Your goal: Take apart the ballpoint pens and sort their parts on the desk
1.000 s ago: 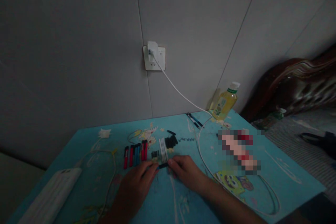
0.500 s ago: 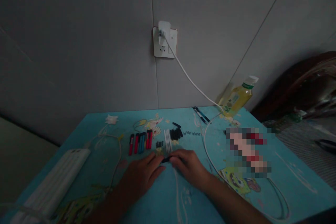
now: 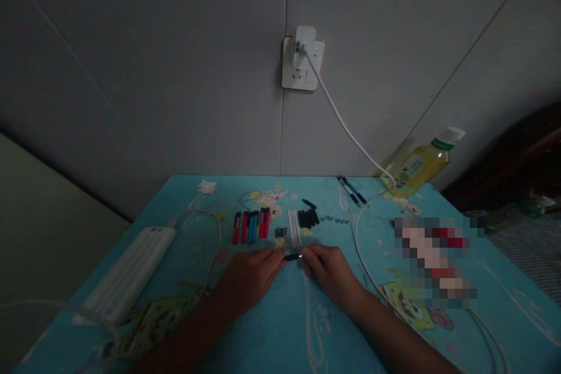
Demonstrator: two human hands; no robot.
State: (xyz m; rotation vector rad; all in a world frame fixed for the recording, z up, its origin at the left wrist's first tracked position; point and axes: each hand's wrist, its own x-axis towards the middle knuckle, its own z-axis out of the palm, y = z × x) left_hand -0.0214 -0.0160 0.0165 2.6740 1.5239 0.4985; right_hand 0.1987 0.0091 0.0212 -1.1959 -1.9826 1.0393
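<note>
A thin black pen part [image 3: 292, 257] spans the gap between my hands, just above the table's near half. My left hand [image 3: 254, 277] is closed on its left end, and my right hand [image 3: 331, 272] pinches its right end, where a small light tip shows. Beyond my fingers lie several white rods like pen refills [image 3: 294, 231], with short black sleeves [image 3: 308, 219] to their right. Small dark pieces [image 3: 281, 232] sit left of the rods. Further left is a row of red and blue pen barrels [image 3: 252, 227]. Tiny clip-like pieces [image 3: 335, 220] form a line at right.
A white power strip [image 3: 127, 272] lies at left. Two pens [image 3: 351, 191] and a tilted bottle of yellow liquid [image 3: 423, 166] are at the back right. A white cable [image 3: 357, 239] loops from the wall charger [image 3: 304, 47] across the blue table. A blurred patch covers something at right.
The view has swung left, so everything sits further right in the picture. My hands have drawn slightly apart, and more of the black pen part and its light tip shows.
</note>
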